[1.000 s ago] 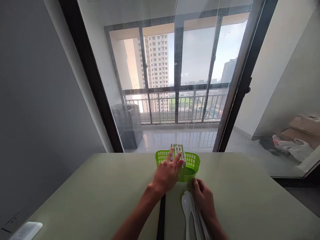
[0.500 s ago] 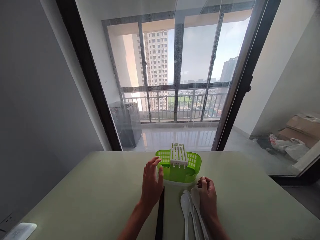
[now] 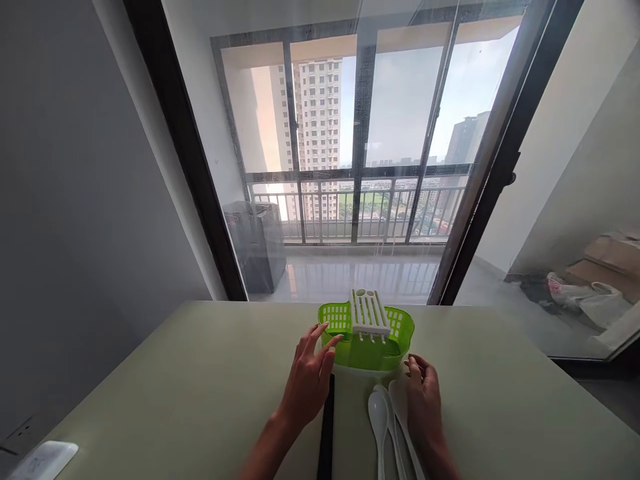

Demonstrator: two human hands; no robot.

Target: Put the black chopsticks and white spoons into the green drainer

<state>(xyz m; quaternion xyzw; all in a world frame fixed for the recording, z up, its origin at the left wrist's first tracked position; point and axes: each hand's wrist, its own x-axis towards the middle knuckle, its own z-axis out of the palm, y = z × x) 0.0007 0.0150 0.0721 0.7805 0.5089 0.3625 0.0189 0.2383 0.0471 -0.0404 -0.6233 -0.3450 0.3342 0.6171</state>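
A green plastic cutlery basket (image 3: pixel 367 359) with slotted side pockets and a white slatted front piece (image 3: pixel 370 313) with small hooks stands on the table. My left hand (image 3: pixel 307 377) is at its left side with fingers spread, the fingertips overlapping the rim; whether they touch it is unclear. By the lower right corner of the basket is my right hand (image 3: pixel 424 397), fingers loosely bent, with nothing seen in it. Several white spoons (image 3: pixel 379 417) lie together beside the right hand, partly covered by it. A long dark strip, perhaps chopsticks (image 3: pixel 327 430), lies between my forearms.
The pale green table (image 3: pixel 225 387) ends at a glass door with a dark frame (image 3: pixel 493 193). A white object (image 3: pixel 50 460) lies at the table's near left corner. Behind the glass at right are cardboard boxes and bags (image 3: pixel 595 293).
My left hand has opened its fingers further and reached over the basket's left rim. My right hand's fingers have shifted slightly beside the basket. The whole view has shifted a little.
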